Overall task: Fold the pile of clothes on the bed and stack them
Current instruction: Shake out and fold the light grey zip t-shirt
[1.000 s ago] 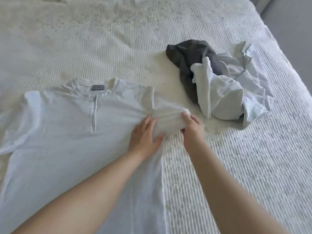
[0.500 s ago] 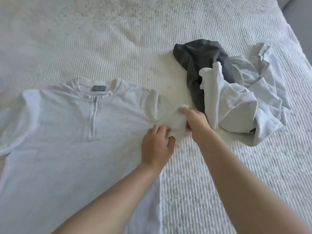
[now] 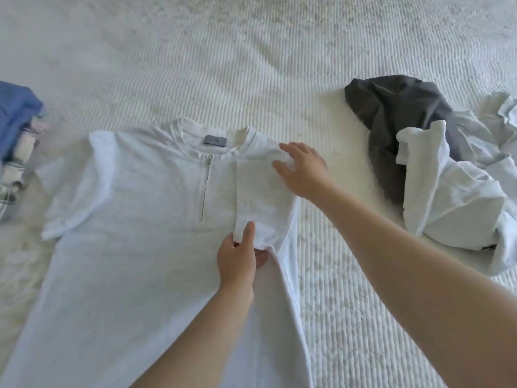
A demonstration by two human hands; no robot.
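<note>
A white zip-neck T-shirt (image 3: 134, 225) lies face up and flat on the bed, collar away from me. Its right sleeve (image 3: 260, 197) is folded inward over the chest. My left hand (image 3: 237, 256) pinches the lower corner of that folded sleeve between thumb and fingers. My right hand (image 3: 305, 169) rests with straight fingers on the shirt's shoulder at the top of the fold. To the right sits the unfolded pile: a dark grey garment (image 3: 397, 119) under crumpled white clothes (image 3: 453, 197).
A stack of folded clothes (image 3: 16, 135), blue on top, sits at the left edge. The white ribbed bedspread (image 3: 251, 65) stretches away beyond the shirt and between shirt and pile.
The right sleeve, stretched outward before, now lies folded over the chest. My left hand moved down to its lower corner; my right hand shifted up to the shoulder. The folded stack came into view.
</note>
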